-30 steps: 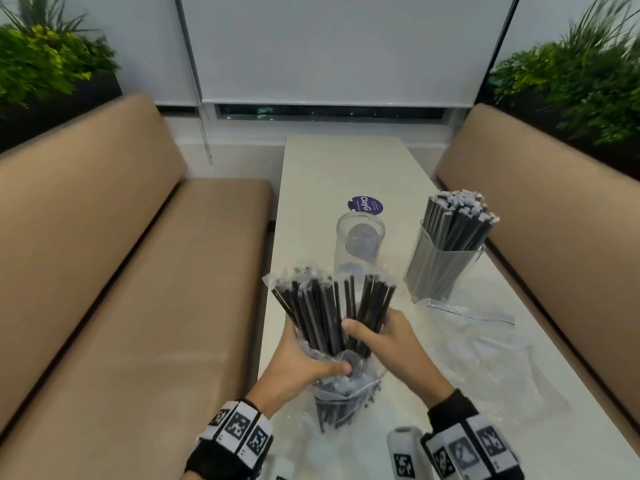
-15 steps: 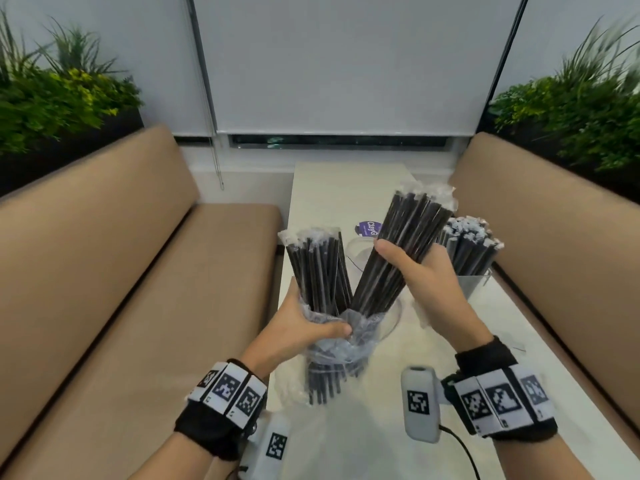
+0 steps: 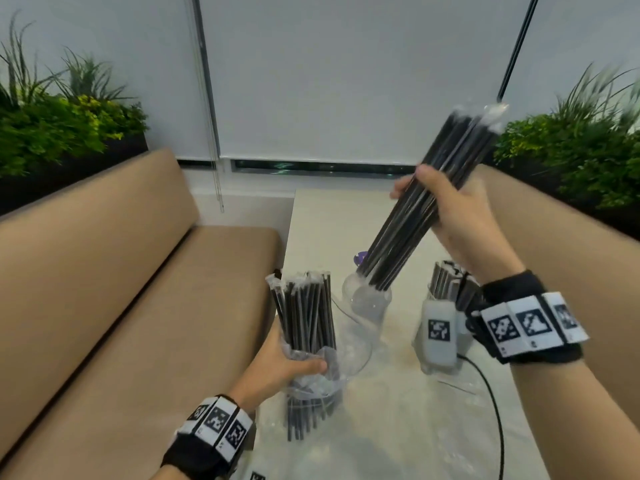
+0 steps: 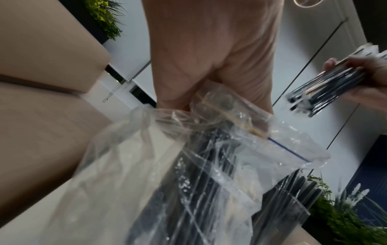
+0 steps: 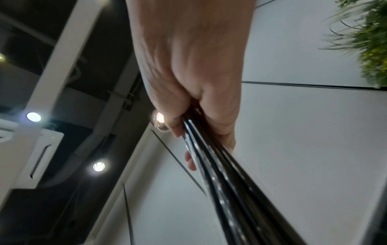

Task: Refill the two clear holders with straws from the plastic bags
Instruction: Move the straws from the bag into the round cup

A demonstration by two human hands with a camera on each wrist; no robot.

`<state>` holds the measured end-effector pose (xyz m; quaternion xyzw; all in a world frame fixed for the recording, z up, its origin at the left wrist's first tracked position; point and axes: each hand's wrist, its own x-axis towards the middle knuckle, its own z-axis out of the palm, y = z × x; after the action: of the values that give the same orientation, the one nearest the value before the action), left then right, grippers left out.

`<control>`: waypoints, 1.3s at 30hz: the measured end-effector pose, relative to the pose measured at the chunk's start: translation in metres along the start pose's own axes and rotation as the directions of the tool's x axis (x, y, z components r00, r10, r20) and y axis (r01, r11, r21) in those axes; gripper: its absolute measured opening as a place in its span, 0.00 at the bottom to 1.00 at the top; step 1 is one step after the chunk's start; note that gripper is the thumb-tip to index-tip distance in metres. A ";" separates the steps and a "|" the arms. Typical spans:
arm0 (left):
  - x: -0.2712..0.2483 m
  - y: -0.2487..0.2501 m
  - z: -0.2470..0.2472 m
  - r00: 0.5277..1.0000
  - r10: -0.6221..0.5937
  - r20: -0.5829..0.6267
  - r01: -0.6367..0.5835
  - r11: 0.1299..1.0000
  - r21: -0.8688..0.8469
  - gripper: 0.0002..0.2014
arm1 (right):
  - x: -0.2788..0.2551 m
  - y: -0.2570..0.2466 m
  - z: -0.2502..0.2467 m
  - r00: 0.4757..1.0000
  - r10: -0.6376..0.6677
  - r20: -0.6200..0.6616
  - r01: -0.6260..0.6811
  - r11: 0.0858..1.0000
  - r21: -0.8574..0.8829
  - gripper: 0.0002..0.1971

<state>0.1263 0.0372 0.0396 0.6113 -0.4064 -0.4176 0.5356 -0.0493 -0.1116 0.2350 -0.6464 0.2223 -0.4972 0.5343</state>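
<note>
My right hand (image 3: 446, 206) grips a bundle of black wrapped straws (image 3: 415, 209), tilted with its lower ends just above the empty clear holder (image 3: 367, 301). The same bundle (image 5: 220, 174) runs down from my fingers in the right wrist view. My left hand (image 3: 284, 362) holds a clear plastic bag (image 3: 311, 382) with more black straws (image 3: 304, 313) standing out of it, near the table's left edge. In the left wrist view the bag (image 4: 188, 165) hangs crumpled under my palm. A second clear holder (image 3: 450, 285), full of straws, stands behind my right wrist.
The narrow white table (image 3: 346, 220) runs between two tan benches (image 3: 121, 306). An empty plastic bag (image 3: 398, 427) lies flat on the table near me. A black cable (image 3: 491, 410) trails from my right wrist. Planters (image 3: 62, 133) stand behind both benches.
My right hand has pulled a bundle of straws out of the bag and lifted it up and to the right, over the empty holder. The left hand stays on the bag.
</note>
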 end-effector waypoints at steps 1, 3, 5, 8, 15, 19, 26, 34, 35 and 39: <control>-0.001 0.000 -0.001 1.000 -0.004 -0.009 0.004 1.000 0.001 0.40 | 0.010 -0.009 -0.001 0.998 -0.048 -0.027 0.049 0.998 0.037 0.06; 0.002 -0.006 -0.005 0.999 -0.009 -0.045 0.010 1.000 0.029 0.40 | 0.033 -0.010 -0.003 0.989 -0.122 -0.083 0.127 0.990 0.058 0.05; 0.004 -0.007 -0.008 0.998 -0.035 -0.053 0.037 0.999 0.037 0.38 | 0.057 0.016 -0.004 0.980 -0.138 -0.141 0.137 0.990 -0.017 0.06; 0.008 -0.005 -0.006 0.993 -0.084 -0.077 0.086 0.996 0.024 0.38 | 0.071 0.086 0.001 0.980 -0.068 -0.185 0.032 0.981 -0.191 0.16; 0.013 -0.006 -0.008 0.982 -0.134 -0.137 0.136 0.991 0.012 0.42 | 0.044 0.199 -0.001 0.952 0.203 -0.229 -0.273 0.903 -0.333 0.15; 0.014 -0.012 -0.010 0.979 -0.139 -0.150 0.144 0.989 0.024 0.43 | 0.043 0.215 -0.012 0.941 0.260 -0.216 -0.336 0.791 -0.511 0.21; 0.012 -0.010 -0.004 0.982 -0.134 -0.134 0.143 0.988 0.059 0.47 | 0.043 0.220 -0.012 0.964 0.224 -0.145 -0.263 0.892 -0.367 0.47; 0.001 0.004 0.006 0.978 -0.158 -0.135 0.161 0.987 0.017 0.42 | 0.066 0.215 0.005 0.925 0.160 0.346 0.177 0.622 -0.762 0.34; 0.000 0.008 0.007 0.978 -0.152 -0.141 0.156 0.988 0.018 0.44 | 0.066 0.216 0.004 0.939 0.126 0.319 0.151 0.685 -0.713 0.26; -0.007 0.018 0.004 0.971 -0.183 -0.154 0.183 0.983 -0.017 0.49 | 0.067 0.200 -0.007 0.986 0.118 0.114 -0.044 0.859 -0.511 0.16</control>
<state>0.1194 0.0405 0.0574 0.6759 -0.3047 -0.4169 0.5258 0.0205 -0.2352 0.0796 -0.7875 0.3338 -0.3515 0.3806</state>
